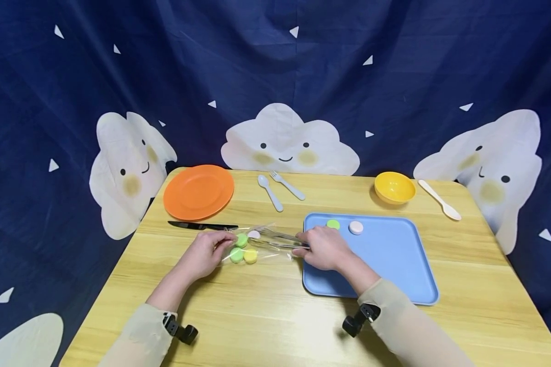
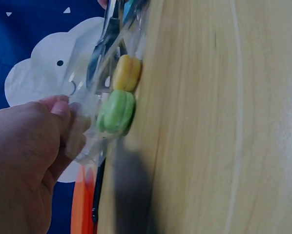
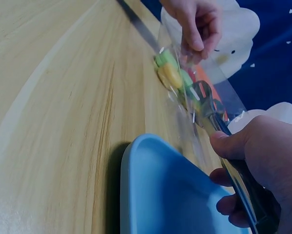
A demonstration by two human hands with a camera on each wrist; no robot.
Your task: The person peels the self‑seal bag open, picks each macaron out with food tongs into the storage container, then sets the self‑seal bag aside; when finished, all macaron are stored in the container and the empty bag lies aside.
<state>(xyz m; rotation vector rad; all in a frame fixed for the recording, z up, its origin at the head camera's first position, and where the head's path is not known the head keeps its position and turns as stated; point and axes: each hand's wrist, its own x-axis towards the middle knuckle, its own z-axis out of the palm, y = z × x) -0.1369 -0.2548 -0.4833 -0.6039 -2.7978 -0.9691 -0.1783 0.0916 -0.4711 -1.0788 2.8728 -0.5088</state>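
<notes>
My left hand (image 1: pixel 205 253) pinches the edge of a clear plastic bag (image 2: pixel 87 141) that lies on the table. Inside the bag are green macarons (image 2: pixel 117 112), a yellow macaron (image 2: pixel 127 73) and a pale pink macaron (image 1: pixel 254 234). My right hand (image 1: pixel 325 247) holds metal tongs (image 1: pixel 280 241) over the blue tray's left side. The tong tips reach into the bag beside the macarons; whether they grip one I cannot tell. On the blue tray (image 1: pixel 385 260) sit a green macaron (image 1: pixel 332 224) and a pale pink macaron (image 1: pixel 355 227) near the far edge.
An orange plate (image 1: pixel 199 192) stands at the back left, with a black knife (image 1: pixel 202 225) in front of it. A grey spoon (image 1: pixel 270 193) and grey fork (image 1: pixel 287 185) lie at the back middle. At the back right are a yellow bowl (image 1: pixel 395 188) and a white spoon (image 1: pixel 440 200).
</notes>
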